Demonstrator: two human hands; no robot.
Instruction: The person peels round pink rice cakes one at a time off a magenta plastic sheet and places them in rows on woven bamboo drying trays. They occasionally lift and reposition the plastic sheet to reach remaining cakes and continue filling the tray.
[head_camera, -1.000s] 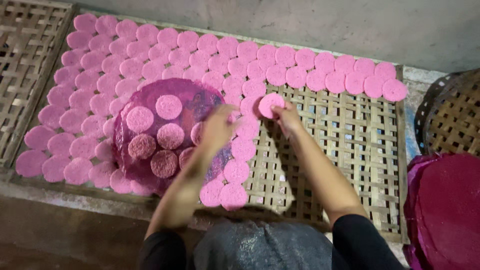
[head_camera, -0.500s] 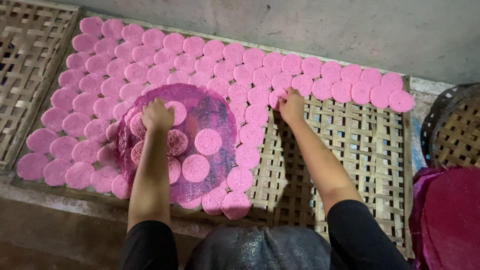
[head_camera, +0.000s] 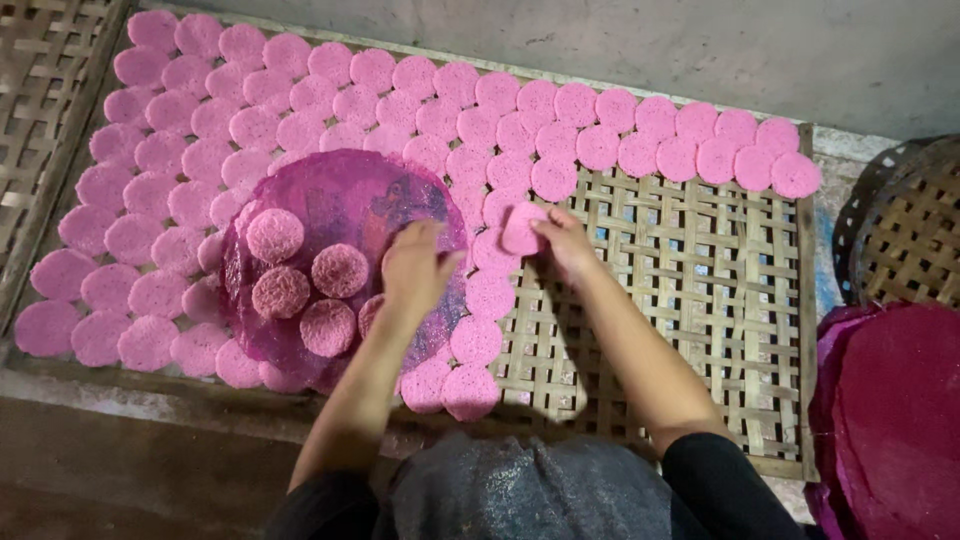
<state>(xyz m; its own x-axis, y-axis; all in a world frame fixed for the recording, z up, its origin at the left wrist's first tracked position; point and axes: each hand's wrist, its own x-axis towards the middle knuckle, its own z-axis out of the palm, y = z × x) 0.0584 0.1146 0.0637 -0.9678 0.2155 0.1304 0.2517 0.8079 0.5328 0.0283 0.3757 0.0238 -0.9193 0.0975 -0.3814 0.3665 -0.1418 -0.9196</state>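
Observation:
A woven bamboo rack (head_camera: 700, 290) lies in front of me, its left part and back edge covered with several round pink discs (head_camera: 300, 110). On those discs rests a round dark-pink plate (head_camera: 330, 200) carrying a few more discs (head_camera: 275, 235). My left hand (head_camera: 415, 270) is over the plate's right side, fingers curled down; whether it grips a disc cannot be seen. My right hand (head_camera: 560, 240) holds one pink disc (head_camera: 522, 228) at the edge of the laid rows, just above the bare lattice.
A second bamboo rack (head_camera: 40, 90) lies at the far left. At the right stands a round woven basket (head_camera: 900, 230), with a stack of dark-pink plates (head_camera: 890, 420) below it. A grey wall runs along the back.
My left hand has moved from the plate's left side to its right side. My right hand has come down from the back row and now holds a disc at the rows' edge.

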